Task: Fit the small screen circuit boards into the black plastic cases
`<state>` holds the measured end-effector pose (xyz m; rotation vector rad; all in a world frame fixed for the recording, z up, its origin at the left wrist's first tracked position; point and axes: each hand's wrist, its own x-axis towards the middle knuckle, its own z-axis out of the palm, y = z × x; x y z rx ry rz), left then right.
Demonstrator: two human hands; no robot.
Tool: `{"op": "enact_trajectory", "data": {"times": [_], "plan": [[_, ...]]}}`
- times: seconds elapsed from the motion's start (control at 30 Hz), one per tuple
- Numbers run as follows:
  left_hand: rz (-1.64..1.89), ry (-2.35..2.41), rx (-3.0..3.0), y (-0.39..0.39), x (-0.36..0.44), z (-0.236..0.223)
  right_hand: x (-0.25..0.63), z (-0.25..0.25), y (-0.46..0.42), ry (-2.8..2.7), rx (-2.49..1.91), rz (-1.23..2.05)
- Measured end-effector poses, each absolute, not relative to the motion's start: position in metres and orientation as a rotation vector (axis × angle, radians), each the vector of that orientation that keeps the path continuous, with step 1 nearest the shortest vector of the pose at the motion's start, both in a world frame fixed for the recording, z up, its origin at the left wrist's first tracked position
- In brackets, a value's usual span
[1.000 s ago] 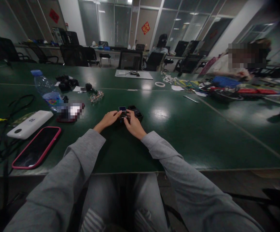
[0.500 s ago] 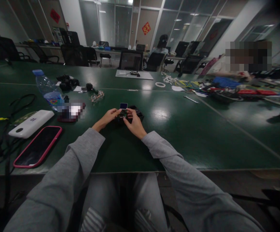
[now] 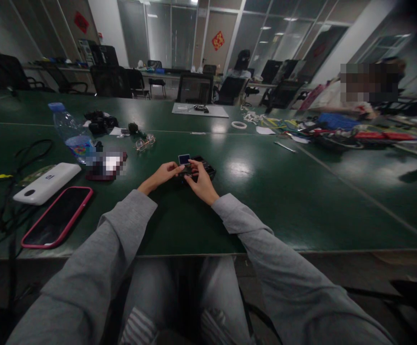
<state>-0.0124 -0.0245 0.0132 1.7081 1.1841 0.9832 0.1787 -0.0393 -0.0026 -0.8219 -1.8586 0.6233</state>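
Note:
Between my two hands is a small circuit board with a little screen point(image 3: 184, 159) standing up at its far edge. My left hand point(image 3: 166, 173) grips its left side, thumb and fingers closed together. On the right side, my right hand point(image 3: 200, 179) pinches it with the thumb near and the fingers on top. A black open-looking case or housing point(image 3: 208, 167) lies under and just right of the board, partly covered by my right hand. Fingers hide much of the board, so its details are too small to make out.
Left on the green table point(image 3: 283, 206) are a pink-edged phone point(image 3: 57, 218), a white power bank point(image 3: 47, 183), a water bottle point(image 3: 72, 134) and black straps. Eyeglasses point(image 3: 145, 142) lie beyond my left hand. Cables and tools point(image 3: 338, 132) pile up at the right, near another person point(image 3: 352, 103).
The board and its screen have turned slightly between my fingers, and more of the screen shows. My hands have barely shifted. The person at the right has moved a little.

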Motion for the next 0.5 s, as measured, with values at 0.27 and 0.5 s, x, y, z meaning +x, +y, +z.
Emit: {"op": "enact_trajectory", "data": {"times": [0.27, 0.5], "plan": [[1.000, 1.172, 1.688, -0.0264, -0.0118, 0.0136, 0.1788, -0.0027, -0.0401, -1.876, -0.819, 0.564], [1.025, 1.123, 1.682, -0.0252, -0.0111, 0.0119, 0.1796, -0.0056, -0.0387, -1.894, -0.802, 0.519]]}}
